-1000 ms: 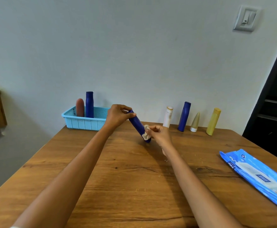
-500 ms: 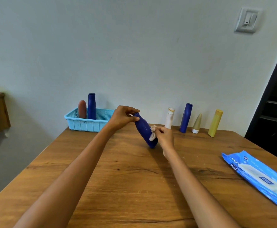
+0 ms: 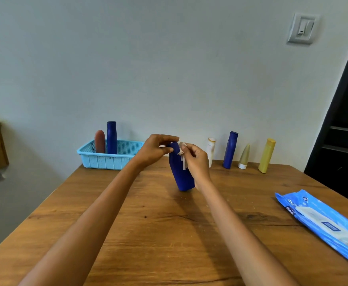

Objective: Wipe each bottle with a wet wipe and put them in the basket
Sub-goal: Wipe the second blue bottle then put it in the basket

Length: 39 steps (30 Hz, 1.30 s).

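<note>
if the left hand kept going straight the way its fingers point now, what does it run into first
The left hand points rightward at the neck of the blue bottle it pinches, so past that it would likely meet the wet wipe and the right hand holding it. Depth is hard to judge.

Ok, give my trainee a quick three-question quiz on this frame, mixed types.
1. True or false: the turquoise basket already holds two bottles.
2. How many bottles stand along the wall, right of the hands? A) two B) four C) six
3. Fill in: the right hand presses a ____ against the dark blue bottle that the left hand grips near its top.

Key: 1 true, a brown bottle and a blue bottle; 2 B; 3 wet wipe.
</note>
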Available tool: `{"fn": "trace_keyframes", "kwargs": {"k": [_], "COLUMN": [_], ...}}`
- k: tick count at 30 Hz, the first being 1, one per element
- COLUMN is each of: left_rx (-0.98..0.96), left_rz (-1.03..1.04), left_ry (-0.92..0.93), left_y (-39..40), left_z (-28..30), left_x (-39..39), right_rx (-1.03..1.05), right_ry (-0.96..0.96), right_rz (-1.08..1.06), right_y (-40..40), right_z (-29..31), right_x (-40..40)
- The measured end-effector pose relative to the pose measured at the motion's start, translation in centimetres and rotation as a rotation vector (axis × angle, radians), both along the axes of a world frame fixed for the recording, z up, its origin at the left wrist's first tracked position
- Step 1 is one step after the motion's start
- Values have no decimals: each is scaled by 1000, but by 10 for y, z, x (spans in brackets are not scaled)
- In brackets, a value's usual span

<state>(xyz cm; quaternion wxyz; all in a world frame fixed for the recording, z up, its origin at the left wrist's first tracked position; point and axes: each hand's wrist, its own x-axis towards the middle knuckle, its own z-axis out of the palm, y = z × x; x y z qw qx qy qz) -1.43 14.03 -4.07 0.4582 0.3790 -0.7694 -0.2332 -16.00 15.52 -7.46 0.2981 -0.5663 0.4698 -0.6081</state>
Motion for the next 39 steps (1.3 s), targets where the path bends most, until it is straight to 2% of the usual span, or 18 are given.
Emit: {"fn": "trace_keyframes", "kwargs": {"k": [4, 10, 13, 19, 24, 28, 33, 35, 39], "left_rx": [-14, -134, -201, -98, -64, -48, -23, -25, -51], "left_rz": [27, 30, 98, 137, 182, 140, 92, 79, 58], "left_ry": [-21, -100, -132, -82, 14, 102, 103, 82, 36], "left_y": [-3, -5, -5, -4, 0, 2, 2, 1, -1], "left_z": [-3, -2, -5, -6, -6, -6, -7, -6, -4], "left_x": [0, 3, 2, -6, -13, -8, 5, 7, 6], "right_rx": [86, -35, -24, 18, -119, -208, 71, 81, -75], "right_ry": [-20, -20, -21, 51, 165, 213, 424, 389, 162], "right_rz": [-3, -1, 28, -48, -111, -119, -169, -168, -158], "right_y": [-3, 4, 4, 1, 2, 4, -4, -4, 4], "right_z": [-9, 11, 4, -7, -3, -12, -37, -32, 1], "right_x": [-6, -1, -2, -5, 3, 5, -5, -4, 10]}}
